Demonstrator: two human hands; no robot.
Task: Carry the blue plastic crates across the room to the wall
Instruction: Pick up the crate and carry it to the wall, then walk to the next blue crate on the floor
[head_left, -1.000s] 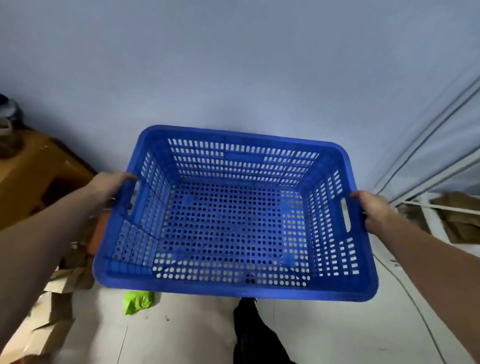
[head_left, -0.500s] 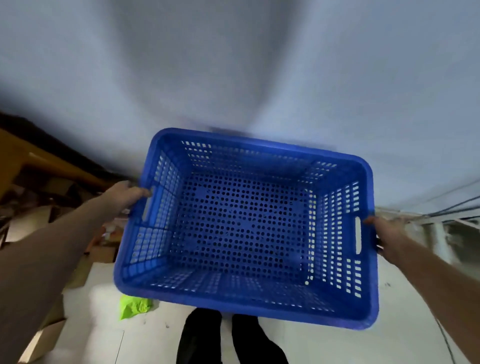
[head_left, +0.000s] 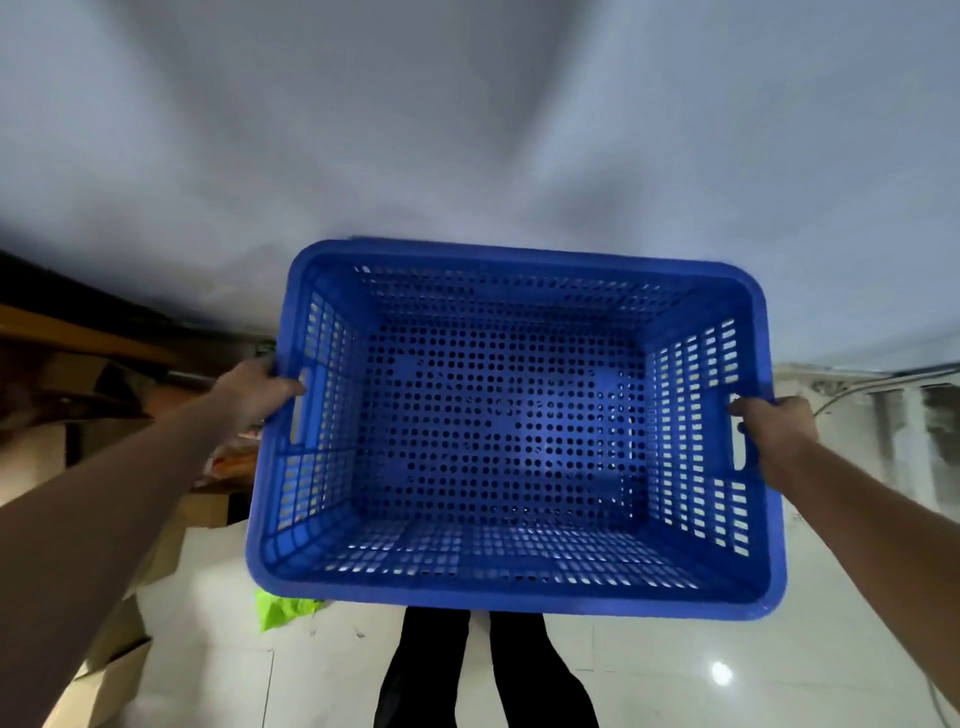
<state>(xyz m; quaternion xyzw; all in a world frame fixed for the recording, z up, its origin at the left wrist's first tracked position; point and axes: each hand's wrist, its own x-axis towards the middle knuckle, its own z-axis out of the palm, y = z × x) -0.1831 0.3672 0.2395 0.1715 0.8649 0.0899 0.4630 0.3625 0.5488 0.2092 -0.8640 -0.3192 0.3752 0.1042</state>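
Note:
An empty blue plastic crate (head_left: 511, 592) with perforated walls and bottom hangs in front of me, above the floor. My left hand (head_left: 254, 392) grips its left rim at the handle slot. My right hand (head_left: 776, 431) grips the right rim beside the other handle slot. The crate's far edge lies close to the pale wall (head_left: 467, 130). My dark trouser legs (head_left: 483, 675) show under the crate.
Brown cardboard boxes (head_left: 119, 660) and a wooden piece of furniture (head_left: 78, 353) crowd the left side. A bright green scrap (head_left: 283, 610) lies on the white tiled floor (head_left: 701, 670). Cables and a white frame (head_left: 893, 415) sit at the right by the wall.
The view has tilted down and the crate has dropped lower and nearer the wall's base. Both hands keep their hold on the crate's sides.

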